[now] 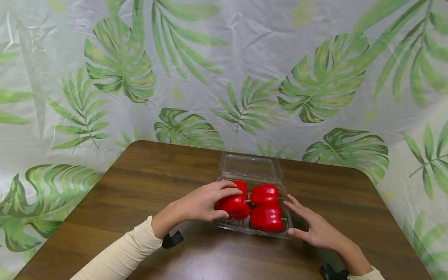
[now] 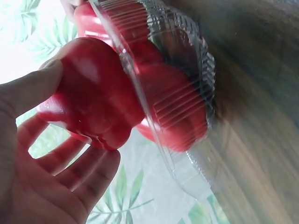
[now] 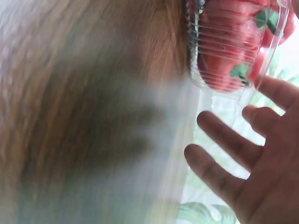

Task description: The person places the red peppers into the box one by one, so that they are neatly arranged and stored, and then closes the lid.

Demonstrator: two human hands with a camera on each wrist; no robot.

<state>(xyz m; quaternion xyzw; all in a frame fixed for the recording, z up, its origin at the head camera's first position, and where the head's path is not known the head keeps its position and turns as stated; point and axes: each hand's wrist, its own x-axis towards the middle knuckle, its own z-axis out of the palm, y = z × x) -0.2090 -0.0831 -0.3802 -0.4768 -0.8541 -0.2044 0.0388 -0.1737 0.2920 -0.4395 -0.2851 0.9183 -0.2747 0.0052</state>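
Observation:
A clear plastic clamshell box (image 1: 245, 230) lies on the table with its lid (image 1: 250, 166) folded back. My left hand (image 1: 206, 200) grips a red bell pepper (image 1: 232, 208) at the box's left side, thumb on one side and fingers over the other. In the left wrist view this gripped pepper (image 2: 93, 93) stands partly above the rim. More red peppers sit inside: one behind it, partly hidden by my fingers, a back right pepper (image 1: 264, 193) and a front right pepper (image 1: 266, 217). My right hand (image 1: 315, 227) is spread beside the right wall, fingertips at the rim; contact is unclear.
The brown wooden table (image 1: 157, 171) has rounded far corners. Behind it hangs a pale leaf-print curtain (image 1: 245, 58), close to the table's far edge, and the folded-back lid reaches near that edge. Dark straps (image 1: 172, 240) are at my wrists.

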